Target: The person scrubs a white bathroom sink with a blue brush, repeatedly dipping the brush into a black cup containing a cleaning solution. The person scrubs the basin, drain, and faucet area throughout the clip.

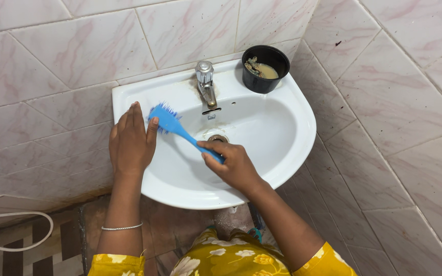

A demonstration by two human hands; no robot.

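Note:
A white wall-mounted sink (pixel 287 148) fills the middle of the view. My right hand (pixel 234 164) grips the handle of a blue brush (pixel 177 127), whose bristled head lies against the sink's left inner wall. My left hand (pixel 131 140) rests flat on the sink's left rim, its thumb touching the brush head. A thin silver bangle (pixel 122 227) circles my left wrist. The drain (pixel 217 138) shows just behind my right hand.
A chrome tap (pixel 206 84) stands at the back of the sink. A black bowl (pixel 265 68) with murky liquid sits on the back right rim. Pink marbled tiles (pixel 395 102) cover the walls. A white hose (pixel 21 230) lies on the patterned floor at left.

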